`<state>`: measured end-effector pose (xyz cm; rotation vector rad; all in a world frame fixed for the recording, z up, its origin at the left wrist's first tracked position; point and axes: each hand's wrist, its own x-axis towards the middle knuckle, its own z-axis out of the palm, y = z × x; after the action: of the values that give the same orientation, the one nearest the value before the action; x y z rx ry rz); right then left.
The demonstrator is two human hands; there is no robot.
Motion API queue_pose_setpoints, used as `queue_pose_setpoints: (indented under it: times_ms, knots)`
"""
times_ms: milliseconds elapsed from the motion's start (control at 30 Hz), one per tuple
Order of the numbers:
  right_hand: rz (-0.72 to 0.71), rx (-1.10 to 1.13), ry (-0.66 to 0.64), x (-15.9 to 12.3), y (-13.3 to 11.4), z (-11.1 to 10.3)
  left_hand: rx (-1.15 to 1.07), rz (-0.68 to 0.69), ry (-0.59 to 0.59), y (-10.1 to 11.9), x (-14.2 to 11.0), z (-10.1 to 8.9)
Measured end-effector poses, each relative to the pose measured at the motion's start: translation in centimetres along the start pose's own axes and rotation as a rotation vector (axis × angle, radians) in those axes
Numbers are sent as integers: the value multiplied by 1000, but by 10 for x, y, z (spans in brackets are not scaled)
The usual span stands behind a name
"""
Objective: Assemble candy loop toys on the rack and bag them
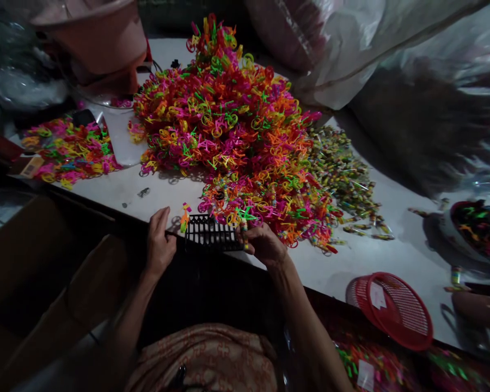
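Note:
A black slotted rack [210, 233] lies at the near edge of the white table [392, 256]. My left hand [159, 243] rests curled at the rack's left end, fingers against its edge. My right hand [262, 243] is closed at the rack's right end, pinching a small coloured piece against it. One orange and pink plastic piece [185, 214] stands in the rack's left corner. Right behind the rack rises a big heap of neon plastic pieces [232, 125] in pink, orange, yellow and green.
A smaller pile of neon pieces [67, 149] lies at the left. Wrapped candies [343, 174] spread to the right of the heap. A red mesh basket [394, 307] lies tipped near the table's front edge. A bowl of pieces [477, 228] sits far right; an orange bucket [100, 41] and plastic bags stand behind.

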<state>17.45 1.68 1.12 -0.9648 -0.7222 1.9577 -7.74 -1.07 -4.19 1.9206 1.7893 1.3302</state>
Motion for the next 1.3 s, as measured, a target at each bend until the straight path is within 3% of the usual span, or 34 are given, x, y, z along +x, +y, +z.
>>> queue_pose_setpoints:
  times_ms: [67,133,200,300,400,500,600,700,933,1067,1300]
  knots:
    - [10,-12,-29,-7,0,4,27,78,131,26,-10,-13]
    - [24,-9,-78,-12,-1,7,-12,190,138,55,-14,-19]
    - [43,-10,-140,-17,-1,10,-105,224,42,81,-11,-16]
    - [63,-36,-205,-23,2,16,-360,27,-104,101,-3,1]
    - [28,-72,-133,-27,6,23,-561,-215,-140,104,2,17]
    - [22,-101,-26,-29,10,25,-487,-229,-49,100,5,20]
    - [91,-41,-72,-30,8,20,-458,-220,-123,95,11,15]
    - [103,-9,-125,-33,4,12,-558,-329,-220,93,18,9]
    - [96,20,-91,-36,7,11,-705,-573,-222,93,15,13]
    - [99,4,-79,-36,10,7,-697,-559,-225,90,19,11]
    - [123,-76,-85,-38,6,-5,-537,-403,-209,89,23,7]
